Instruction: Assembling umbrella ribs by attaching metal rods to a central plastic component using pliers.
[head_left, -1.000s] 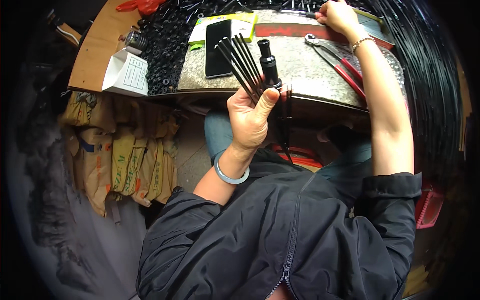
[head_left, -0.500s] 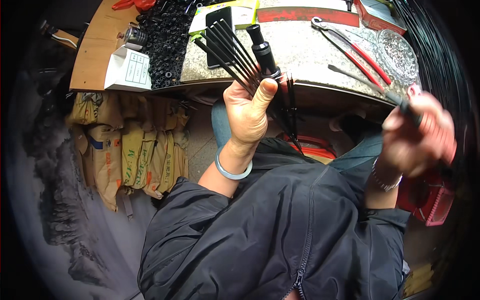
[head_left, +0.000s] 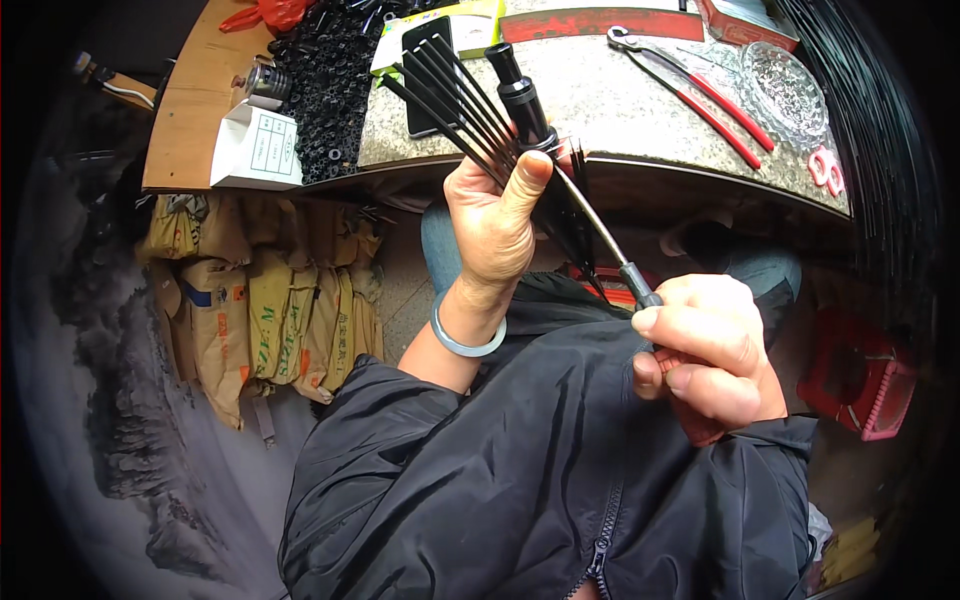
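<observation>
My left hand is closed around a black umbrella frame, its thumb pressed on the collar. Slim ribs fan out from the frame to the upper left, beside a thick stepped black tube, and thinner dark strips hang below the hand. In my right hand is a screwdriver with a dark and red handle, gripped by bent fingers. Its metal shaft points up and left, and the tip meets the frame just right of my left thumb. Exactly what the tip touches is too small to tell.
On the bench lie red-handled pliers, a glass dish, pink rings and a black phone. Many small black parts lie left, near a white box. Long dark rods stand at right; sacks sit below.
My right hand has moved left and down with the screwdriver, from over the bench's right edge to before my body. The screwdriver's tip now reaches the frame. My left hand stays nearly still.
</observation>
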